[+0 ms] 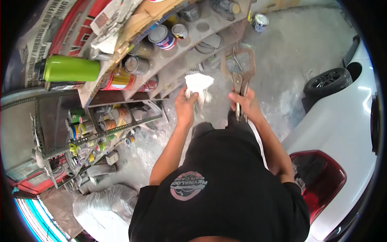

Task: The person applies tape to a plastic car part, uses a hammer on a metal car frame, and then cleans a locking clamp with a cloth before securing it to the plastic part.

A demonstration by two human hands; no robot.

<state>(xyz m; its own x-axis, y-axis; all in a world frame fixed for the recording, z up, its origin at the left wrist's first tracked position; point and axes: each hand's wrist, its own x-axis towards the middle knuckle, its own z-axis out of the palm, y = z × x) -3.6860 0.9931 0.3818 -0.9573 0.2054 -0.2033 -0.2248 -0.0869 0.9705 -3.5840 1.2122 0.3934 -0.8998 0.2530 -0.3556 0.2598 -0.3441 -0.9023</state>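
A crumpled white cloth (199,82) is pinched in my left hand (185,107), its lower end hanging below the fingers. To the right, my right hand (250,107) is closed round the handles of a locking C-clamp (239,84). The clamp's wide metal jaws point away from me, and nothing shows gripped between them. Both hands are held up in front of my body, apart from each other. Where the cloth catches the light it is washed out, so its folds are hard to make out.
On the left stands a wooden shelf (161,72) with paint cans (162,37) and a green bottle (72,68). Below it is a metal rack (100,137) of cans. A white car (342,117) with a red tail light (328,181) is close on the right. One can (261,23) stands far ahead.
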